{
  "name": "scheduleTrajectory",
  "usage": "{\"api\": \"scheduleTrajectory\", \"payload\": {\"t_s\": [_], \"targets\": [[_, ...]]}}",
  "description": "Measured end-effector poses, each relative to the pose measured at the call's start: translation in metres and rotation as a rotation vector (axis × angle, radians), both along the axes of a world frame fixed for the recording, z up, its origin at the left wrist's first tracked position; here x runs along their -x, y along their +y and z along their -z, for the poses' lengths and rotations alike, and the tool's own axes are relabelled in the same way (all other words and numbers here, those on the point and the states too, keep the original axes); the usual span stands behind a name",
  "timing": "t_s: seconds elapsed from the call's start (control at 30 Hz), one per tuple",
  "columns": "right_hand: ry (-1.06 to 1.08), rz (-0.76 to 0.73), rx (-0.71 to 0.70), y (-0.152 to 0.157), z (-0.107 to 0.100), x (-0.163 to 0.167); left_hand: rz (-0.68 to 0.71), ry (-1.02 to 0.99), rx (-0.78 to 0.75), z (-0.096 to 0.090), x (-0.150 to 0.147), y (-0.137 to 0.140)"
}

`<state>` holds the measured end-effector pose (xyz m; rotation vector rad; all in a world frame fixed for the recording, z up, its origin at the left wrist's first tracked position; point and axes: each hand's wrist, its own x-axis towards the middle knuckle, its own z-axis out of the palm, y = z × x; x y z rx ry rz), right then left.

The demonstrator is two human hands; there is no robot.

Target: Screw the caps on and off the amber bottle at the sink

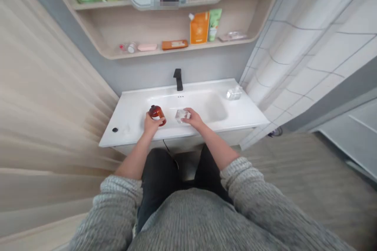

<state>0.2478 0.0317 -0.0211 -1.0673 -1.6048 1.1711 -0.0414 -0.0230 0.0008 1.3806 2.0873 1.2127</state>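
Observation:
My left hand (150, 126) is wrapped round an amber bottle (155, 111) with a dark neck and a pale label. The bottle leans over the left part of the white sink basin (207, 106). My right hand (194, 119) grips a small clear container (180, 116) by its right side, a short way right of the bottle and apart from it. Whether anything is inside the container I cannot tell. On the counter at the left lies a small round black cap (115, 130).
A black faucet (178, 80) stands behind the basin. Another clear container (234, 93) sits on the counter's right end. The shelf above holds an orange pouch (199, 28), a green tube (215, 25) and an orange packet (174, 44). A pale curtain (44, 86) hangs at the left.

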Motion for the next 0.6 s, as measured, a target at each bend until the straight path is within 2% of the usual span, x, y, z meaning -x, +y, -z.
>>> {"api": "scheduleTrajectory", "payload": {"t_s": [0.17, 0.33, 0.47, 0.6], "targets": [[0.089, -0.007, 0.019, -0.002, 0.001, -0.002, 0.103, -0.019, -0.023, 0.007, 0.002, 0.003], [0.249, 0.037, 0.078, -0.009, -0.006, -0.014, 0.094, -0.024, 0.006, 0.006, 0.002, 0.003], [0.279, 0.101, 0.043, -0.013, -0.014, -0.049, 0.104, -0.033, 0.019, 0.006, 0.003, 0.002], [0.144, 0.223, -0.064, -0.010, -0.018, -0.110, 0.117, -0.008, 0.039, 0.005, 0.002, 0.002]]}}
